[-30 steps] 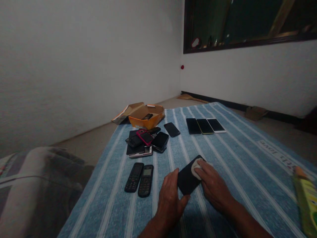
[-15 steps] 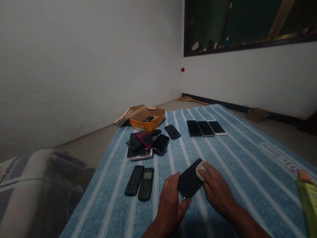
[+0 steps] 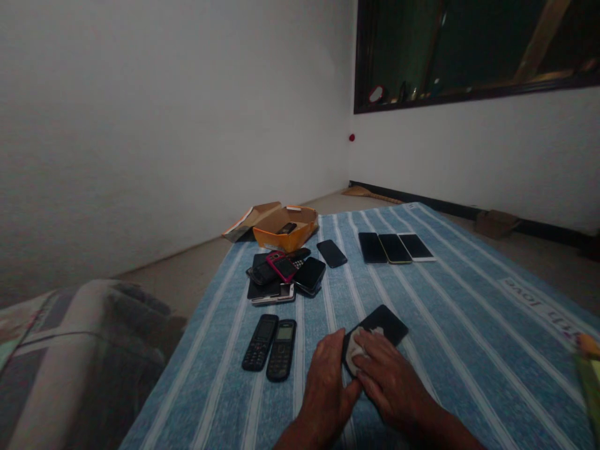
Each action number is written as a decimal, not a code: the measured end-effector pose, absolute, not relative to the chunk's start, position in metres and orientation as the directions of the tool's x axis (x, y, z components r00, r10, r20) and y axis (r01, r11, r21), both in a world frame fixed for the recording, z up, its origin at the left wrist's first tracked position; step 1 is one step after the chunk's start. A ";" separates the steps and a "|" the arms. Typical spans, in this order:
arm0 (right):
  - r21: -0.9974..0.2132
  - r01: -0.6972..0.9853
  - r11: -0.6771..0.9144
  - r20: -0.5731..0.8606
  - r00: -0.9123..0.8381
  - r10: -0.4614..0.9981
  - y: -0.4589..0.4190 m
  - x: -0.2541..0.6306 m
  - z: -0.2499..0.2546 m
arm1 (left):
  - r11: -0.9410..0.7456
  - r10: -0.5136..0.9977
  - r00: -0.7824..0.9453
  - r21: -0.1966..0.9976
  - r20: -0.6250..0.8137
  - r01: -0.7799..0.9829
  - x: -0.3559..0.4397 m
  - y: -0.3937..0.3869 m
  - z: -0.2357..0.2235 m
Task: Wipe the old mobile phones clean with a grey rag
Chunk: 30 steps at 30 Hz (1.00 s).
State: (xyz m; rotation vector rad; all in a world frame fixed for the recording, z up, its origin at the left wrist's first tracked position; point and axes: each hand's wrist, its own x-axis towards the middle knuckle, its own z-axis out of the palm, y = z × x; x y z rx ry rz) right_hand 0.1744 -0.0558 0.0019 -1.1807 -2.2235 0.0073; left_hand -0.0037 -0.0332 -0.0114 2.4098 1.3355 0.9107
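Note:
A black smartphone lies at a slant on the striped blue cloth cover, screen side dark. Its near left end is gripped by my left hand, fingers along one edge and thumb at the lower corner. My right hand presses a crumpled whitish cloth onto the phone's near half, close beside my left thumb. Left of my hands, two black keypad phones, one and another, lie side by side.
Beyond them is a pile of phones, with a single dark phone to its right. An open orange box holds a phone. Three phones lie in a row farther right. A yellow-green bottle is at the right edge.
My right hand has slid the cloth from the phone's far right edge to its near left end. The phone has turned clockwise, its far end now pointing more to the right.

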 end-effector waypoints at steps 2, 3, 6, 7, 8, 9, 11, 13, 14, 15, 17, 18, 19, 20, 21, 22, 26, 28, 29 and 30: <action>-0.288 0.756 0.587 0.506 -0.400 0.764 -0.054 0.177 0.002 | -0.555 0.825 0.382 0.477 0.416 0.681 -0.002 -0.033 -0.010; -0.292 0.759 0.582 0.509 -0.392 0.766 -0.053 0.179 0.002 | -0.565 0.818 0.387 0.473 0.425 0.676 -0.002 -0.032 -0.011; -0.303 0.761 0.574 0.522 -0.372 0.768 -0.052 0.181 0.000 | -0.592 0.797 0.395 0.463 0.456 0.660 -0.002 -0.033 -0.013; -0.308 0.759 0.573 0.524 -0.367 0.769 -0.052 0.181 0.000 | -0.596 0.794 0.395 0.461 0.462 0.658 -0.002 -0.033 -0.014; -0.314 0.757 0.573 0.529 -0.362 0.768 -0.052 0.181 -0.001 | -0.597 0.793 0.394 0.461 0.465 0.657 -0.002 -0.033 -0.015; -0.319 0.752 0.576 0.536 -0.358 0.764 -0.052 0.181 -0.001 | -0.598 0.791 0.392 0.461 0.469 0.656 -0.002 -0.034 -0.016; -0.328 0.737 0.590 0.558 -0.353 0.751 -0.053 0.180 -0.004 | -0.607 0.781 0.387 0.450 0.490 0.655 -0.001 -0.034 -0.018; -0.339 0.720 0.606 0.589 -0.339 0.733 -0.054 0.179 -0.007 | -0.632 0.753 0.390 0.417 0.531 0.653 0.001 -0.034 -0.019; -0.350 0.713 0.608 0.603 -0.325 0.728 -0.054 0.178 -0.008 | -0.645 0.737 0.394 0.398 0.548 0.653 0.002 -0.034 -0.019; -0.366 0.708 0.604 0.611 -0.307 0.730 -0.055 0.177 -0.009 | -0.657 0.723 0.403 0.380 0.561 0.650 0.002 -0.033 -0.019; -0.403 0.703 0.586 0.609 -0.272 0.745 -0.056 0.175 -0.010 | -0.673 0.708 0.423 0.361 0.565 0.646 0.003 -0.031 -0.016; -0.418 0.703 0.575 0.604 -0.258 0.754 -0.056 0.175 -0.010 | -0.677 0.707 0.434 0.357 0.559 0.643 0.003 -0.030 -0.013; -0.426 0.705 0.566 0.602 -0.247 0.760 -0.056 0.174 -0.010 | -0.680 0.706 0.445 0.353 0.550 0.643 0.003 -0.030 -0.011; -0.424 0.710 0.562 0.602 -0.243 0.761 -0.056 0.174 -0.010 | -0.684 0.705 0.459 0.347 0.541 0.642 0.003 -0.029 -0.008; -0.410 0.717 0.565 0.608 -0.247 0.755 -0.056 0.174 -0.010 | -0.687 0.704 0.472 0.340 0.531 0.642 0.003 -0.029 -0.006; -0.385 0.725 0.572 0.617 -0.259 0.743 -0.055 0.174 -0.010 | -0.687 0.706 0.484 0.335 0.517 0.645 0.003 -0.030 -0.003; -0.239 0.745 0.622 0.650 -0.353 0.673 -0.051 0.178 -0.015 | -0.674 0.731 0.529 0.338 0.431 0.657 -0.002 -0.033 0.004; -0.187 0.749 0.636 0.668 -0.378 0.641 -0.049 0.181 -0.019 | -0.674 0.735 0.540 0.356 0.410 0.647 -0.007 -0.031 0.010; -0.170 0.751 0.638 0.679 -0.380 0.628 -0.048 0.182 -0.020 | -0.680 0.730 0.541 0.363 0.418 0.637 -0.010 -0.027 0.015; -0.160 0.755 0.636 0.689 -0.375 0.619 -0.047 0.183 -0.021 | -0.689 0.720 0.537 0.363 0.439 0.627 -0.013 -0.021 0.023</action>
